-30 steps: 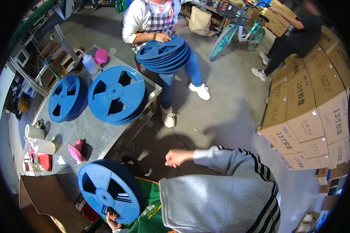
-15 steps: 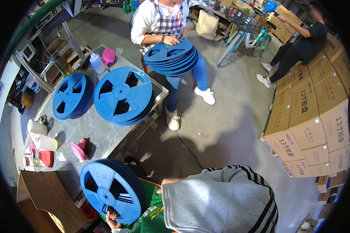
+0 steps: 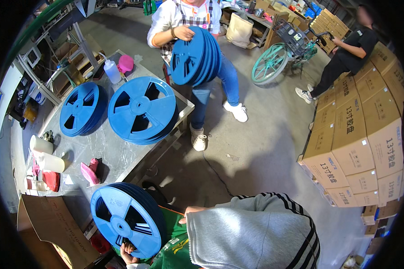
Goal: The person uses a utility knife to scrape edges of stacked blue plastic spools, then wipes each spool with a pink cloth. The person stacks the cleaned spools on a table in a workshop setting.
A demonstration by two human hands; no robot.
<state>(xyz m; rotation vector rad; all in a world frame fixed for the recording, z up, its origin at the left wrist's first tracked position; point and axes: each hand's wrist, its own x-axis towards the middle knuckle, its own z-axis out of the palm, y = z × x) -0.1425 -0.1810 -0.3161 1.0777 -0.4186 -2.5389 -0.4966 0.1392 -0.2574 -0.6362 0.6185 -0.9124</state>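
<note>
A thick stack of blue plastic reels (image 3: 107, 192) leans on edge against my lap, its round faces turned to the left. My left hand (image 3: 129, 252) grips the front reel at its lower opening, with the fingers bent around a spoke near the hub. Over the green apron (image 3: 177, 240), my right hand (image 3: 194, 211) pokes out of a grey striped sleeve, apart from the reels; its fingers are mostly hidden. On the metal table (image 3: 121, 163) lie two more blue reel stacks, a smaller one (image 3: 78, 107) and a larger one (image 3: 142, 104).
Across from me, a seated person in a checked apron (image 3: 188, 42) holds a tilted reel stack (image 3: 197, 58). A carton (image 3: 54, 224) stands left, near white cups (image 3: 49, 162) and a pink cloth (image 3: 90, 172). Stacked boxes (image 3: 352, 134) rise right, by a standing person and a green bicycle (image 3: 271, 65).
The seated person's reel stack has tipped from nearly flat to steeply upright. The bicycle's front wheel has turned into view. My hands and my reel stack hold nearly still.
</note>
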